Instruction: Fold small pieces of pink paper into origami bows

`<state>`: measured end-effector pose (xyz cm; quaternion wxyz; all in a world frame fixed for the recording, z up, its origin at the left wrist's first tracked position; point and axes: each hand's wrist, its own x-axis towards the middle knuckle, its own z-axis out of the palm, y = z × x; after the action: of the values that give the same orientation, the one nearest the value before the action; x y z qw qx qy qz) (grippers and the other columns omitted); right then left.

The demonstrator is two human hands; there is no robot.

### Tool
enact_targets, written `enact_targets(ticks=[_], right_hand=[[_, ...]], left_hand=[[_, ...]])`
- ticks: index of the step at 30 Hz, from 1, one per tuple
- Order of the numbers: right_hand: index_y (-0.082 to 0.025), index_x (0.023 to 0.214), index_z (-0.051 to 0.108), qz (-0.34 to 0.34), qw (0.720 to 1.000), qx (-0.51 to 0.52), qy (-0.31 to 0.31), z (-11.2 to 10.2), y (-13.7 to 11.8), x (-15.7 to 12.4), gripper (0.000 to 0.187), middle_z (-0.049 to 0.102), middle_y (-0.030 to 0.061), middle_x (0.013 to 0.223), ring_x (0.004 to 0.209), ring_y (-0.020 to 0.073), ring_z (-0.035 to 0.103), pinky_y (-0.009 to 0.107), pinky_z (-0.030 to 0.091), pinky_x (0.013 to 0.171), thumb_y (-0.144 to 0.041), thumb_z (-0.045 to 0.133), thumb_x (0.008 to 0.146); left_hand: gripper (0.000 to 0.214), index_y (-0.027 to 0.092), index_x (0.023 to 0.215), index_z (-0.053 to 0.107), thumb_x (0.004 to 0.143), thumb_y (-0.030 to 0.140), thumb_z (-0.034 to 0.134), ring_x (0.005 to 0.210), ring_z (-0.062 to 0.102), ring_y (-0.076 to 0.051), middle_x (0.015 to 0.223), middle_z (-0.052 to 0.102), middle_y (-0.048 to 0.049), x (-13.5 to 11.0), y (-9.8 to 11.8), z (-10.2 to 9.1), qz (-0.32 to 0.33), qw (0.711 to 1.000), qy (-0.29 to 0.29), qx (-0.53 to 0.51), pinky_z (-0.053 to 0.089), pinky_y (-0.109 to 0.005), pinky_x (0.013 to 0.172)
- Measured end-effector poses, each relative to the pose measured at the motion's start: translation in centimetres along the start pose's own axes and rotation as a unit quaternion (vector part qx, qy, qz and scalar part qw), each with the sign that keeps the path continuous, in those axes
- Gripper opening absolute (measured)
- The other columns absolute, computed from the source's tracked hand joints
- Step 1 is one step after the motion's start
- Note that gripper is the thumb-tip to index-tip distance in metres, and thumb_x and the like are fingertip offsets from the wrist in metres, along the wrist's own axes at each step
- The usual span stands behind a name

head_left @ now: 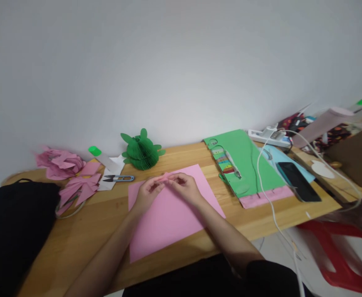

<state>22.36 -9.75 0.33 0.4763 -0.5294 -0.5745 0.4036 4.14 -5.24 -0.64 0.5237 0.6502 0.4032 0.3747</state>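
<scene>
A small folded piece of pink paper [166, 176] is pinched between my two hands, above the far part of a pink paper sheet [168, 222]. My left hand [148, 193] closes its thumb and fingers on the piece's left side. From the right, my right hand [185, 189] grips the same piece with thumb and forefinger. Fingers hide much of its shape. Behind my hands stands a green honeycomb paper turtle [142, 152]. Thread snips [119, 178] lie to the left, beside a glue stick with a green cap [106, 161].
Pink paper bows [81, 185] and a crumpled pink paper bundle [60, 163] lie left, near a black bag [20, 227]. Right are green paper sheets [245, 161], a phone [298, 181], a power strip [270, 136] and a trailing white cable [269, 200]. A red stool [332, 251] stands below.
</scene>
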Motion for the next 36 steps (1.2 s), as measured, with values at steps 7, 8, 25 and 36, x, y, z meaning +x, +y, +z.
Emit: enact_targets(ticks=[7,8,25,36], right_hand=[[-0.016,0.119,0.063,0.005,1.0,0.01,-0.013,0.2,-0.2,0.0,0.03,0.067,0.0086,0.118,0.099,0.0201,0.068,0.041,0.059,0.086,-0.036,0.062,0.097],[-0.016,0.119,0.063,0.007,1.0,0.013,-0.017,0.3,-0.2,0.0,0.03,0.067,0.0086,0.118,0.099,0.0202,0.068,0.041,0.059,0.086,-0.036,0.062,0.097],[-0.016,0.122,0.062,0.028,0.999,0.032,0.032,0.1,-0.5,0.8,0.032,0.066,0.0092,0.121,0.101,0.0209,0.068,0.042,0.059,0.086,-0.036,0.062,0.097],[-0.022,0.083,0.072,-0.147,0.982,0.047,0.112,-3.2,-15.9,0.2,0.009,0.07,0.0002,0.076,0.069,0.0131,0.063,0.028,0.053,0.068,-0.028,0.068,0.088]], left_hand=[[0.034,0.015,0.125,0.061,0.097,0.035,0.063,0.11,0.065,-0.024,0.126,0.064,-0.0111,0.1,0.1,-0.1,0.023,0.999,0.005,0.027,0.057,-0.046,0.093],[0.034,0.016,0.125,0.061,0.097,0.035,0.063,0.111,0.065,-0.024,0.127,0.063,-0.0111,0.1,0.2,-0.2,0.026,0.999,0.005,0.03,0.057,-0.046,0.094],[0.034,0.014,0.121,0.062,0.097,0.038,0.063,0.097,0.068,-0.021,0.114,0.068,-0.0096,0.5,1.0,-0.1,-0.015,0.999,0.012,-0.028,0.06,-0.041,0.085],[0.052,0.021,0.119,0.072,0.076,0.05,0.079,0.095,0.075,-0.026,0.102,0.079,-0.0094,-0.9,16.7,-4.1,0.066,0.996,0.04,-0.039,0.062,-0.037,0.084]])
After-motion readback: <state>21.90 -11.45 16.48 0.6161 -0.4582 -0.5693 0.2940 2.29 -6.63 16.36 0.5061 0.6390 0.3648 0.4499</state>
